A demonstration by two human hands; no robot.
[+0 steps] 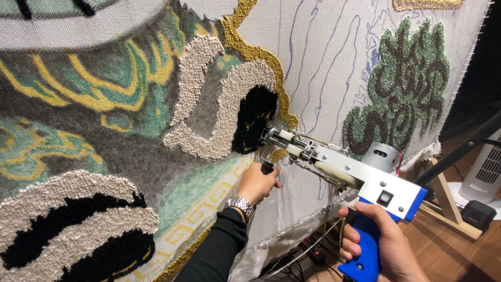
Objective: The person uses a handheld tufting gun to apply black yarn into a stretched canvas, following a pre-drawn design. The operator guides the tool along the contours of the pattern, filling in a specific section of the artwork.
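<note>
- Both hands are on the tufting gun: my right hand is wrapped shut around its blue pistol grip, and my left hand is closed around the small black front handle just under the needle end.
- I hold the gun slanted, its nose up and to the left, its needle tip touching the backing cloth at the lower right edge of the black tufted patch.
- My left forearm comes up from below in a dark sleeve, with a metal wristwatch at the wrist; the right wrist is bent so that the grip hangs low near the bottom edge of the view.
- I judge the rug well along: grey, green, yellow, cream and black pile covers the left half, and a green-and-dark motif stands finished at the right.
- Left to do, as far as I can see: the bare cloth between them, which carries only blue drawn lines, and the strip under the gold border.
- Cables lie on the wooden floor below the frame, and a white fan stands off to the right.
</note>
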